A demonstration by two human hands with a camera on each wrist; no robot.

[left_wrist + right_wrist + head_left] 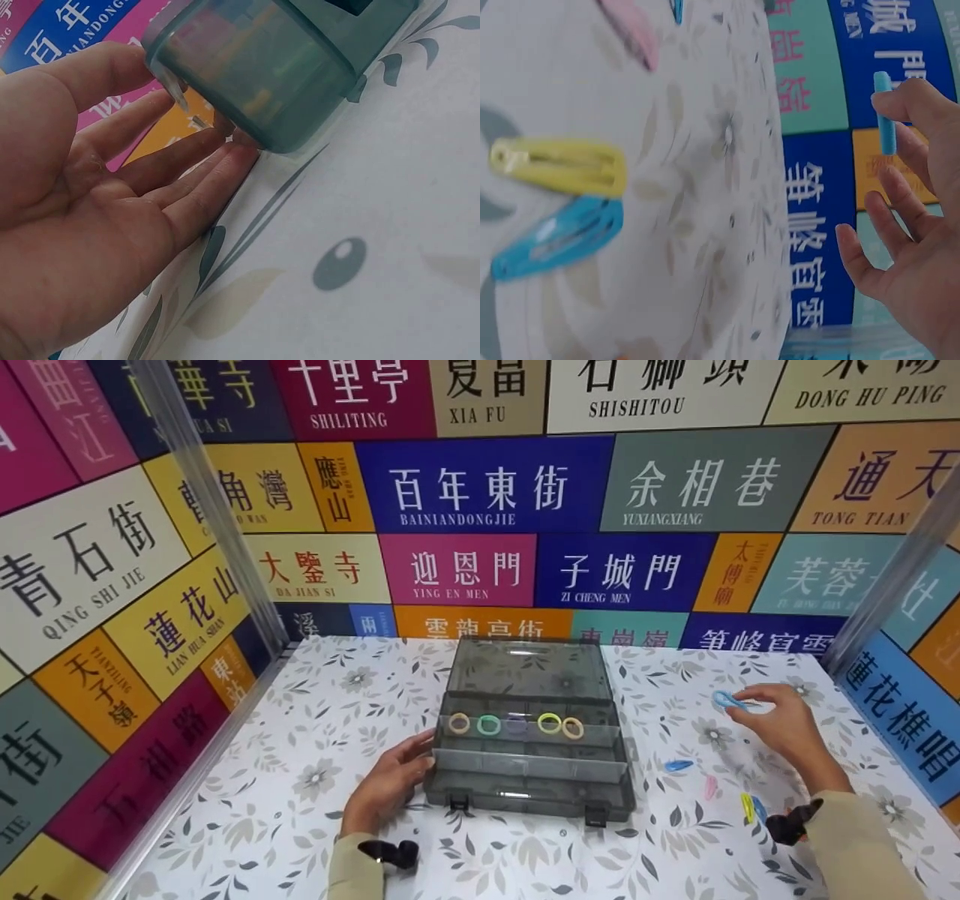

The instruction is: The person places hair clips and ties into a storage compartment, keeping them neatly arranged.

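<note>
A dark translucent compartment box lies on the table with its lid raised at the back. Several hair ties, among them a green one and a yellow one, sit along one row inside. At the box's left side, my left hand rests its fairly straight fingers against the wall. Off to the right of the box, my right hand pinches a light blue hair tie between thumb and finger, raised above the table.
Hair clips lie right of the box: a blue one, a pink one, a yellow one and another blue one touching it. The floral-covered table ends at printed walls, with clear posts at its far corners.
</note>
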